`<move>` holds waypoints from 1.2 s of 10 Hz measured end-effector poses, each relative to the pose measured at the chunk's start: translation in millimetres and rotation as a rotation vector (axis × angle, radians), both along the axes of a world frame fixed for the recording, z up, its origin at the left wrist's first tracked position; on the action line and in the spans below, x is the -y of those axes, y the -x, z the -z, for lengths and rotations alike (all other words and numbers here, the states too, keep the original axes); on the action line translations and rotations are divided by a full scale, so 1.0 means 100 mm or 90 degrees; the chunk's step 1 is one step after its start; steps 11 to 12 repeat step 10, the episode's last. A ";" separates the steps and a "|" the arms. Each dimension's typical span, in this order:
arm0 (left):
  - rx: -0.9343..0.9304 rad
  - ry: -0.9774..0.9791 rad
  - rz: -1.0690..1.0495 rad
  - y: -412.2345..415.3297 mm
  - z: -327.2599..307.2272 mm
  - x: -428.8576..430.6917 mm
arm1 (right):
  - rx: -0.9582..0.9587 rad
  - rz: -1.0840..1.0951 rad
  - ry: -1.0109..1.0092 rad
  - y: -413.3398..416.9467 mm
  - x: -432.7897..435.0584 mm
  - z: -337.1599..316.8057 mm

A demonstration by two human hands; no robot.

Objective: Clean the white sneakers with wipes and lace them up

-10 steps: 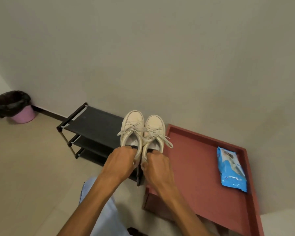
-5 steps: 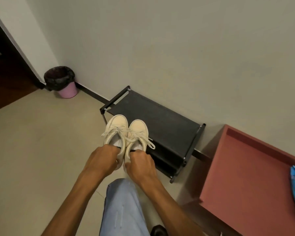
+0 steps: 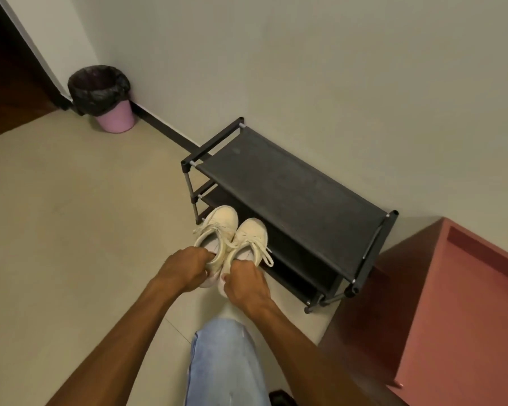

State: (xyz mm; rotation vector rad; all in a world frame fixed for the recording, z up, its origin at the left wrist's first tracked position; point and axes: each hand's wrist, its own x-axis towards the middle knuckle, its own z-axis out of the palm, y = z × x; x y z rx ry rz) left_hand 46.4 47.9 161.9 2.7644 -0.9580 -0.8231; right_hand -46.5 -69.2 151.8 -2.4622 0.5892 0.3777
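Plainly, both hands were closed on the white sneakers point(image 3: 222, 227). The left hand point(image 3: 188, 268) had its fingers curled into the heel opening of one shoe, and the right hand point(image 3: 242, 278) gripped the heel of the other, its thumb showing at the back. The pair sat side by side and touching, toes pointing away, just in front of the lower shelf of the black shoe rack point(image 3: 291, 194). Whether the soles rested on the floor point(image 3: 71, 230) or hung just above it could not be told.

The laces point(image 3: 264, 254) were threaded but loose, their ends trailing off the right shoe. The shoes looked light, with soft uppers likely to dent under a wiping hand and stiffer rubber soles. The heel collar seemed a sound hold for carrying, one shoe per hand. For wiping, a hand slipped inside or clamped on the sole would probably brace the upper better. The limp laces could snag on the rack's frame. No pack of wipes showed, and a red tabletop point(image 3: 467, 303) stood to the right.
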 end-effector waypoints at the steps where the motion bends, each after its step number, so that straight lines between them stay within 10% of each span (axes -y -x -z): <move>1: 0.012 0.028 -0.001 -0.08 0.30 0.24 | -0.005 0.042 0.022 -0.10 0.22 0.19; 6: -0.037 0.090 -0.028 -0.62 1.29 1.40 | -0.043 0.060 0.195 -0.59 1.08 1.20; 12: 0.137 -0.019 0.069 -0.44 1.03 1.42 | -0.051 0.028 0.205 -0.41 1.08 0.80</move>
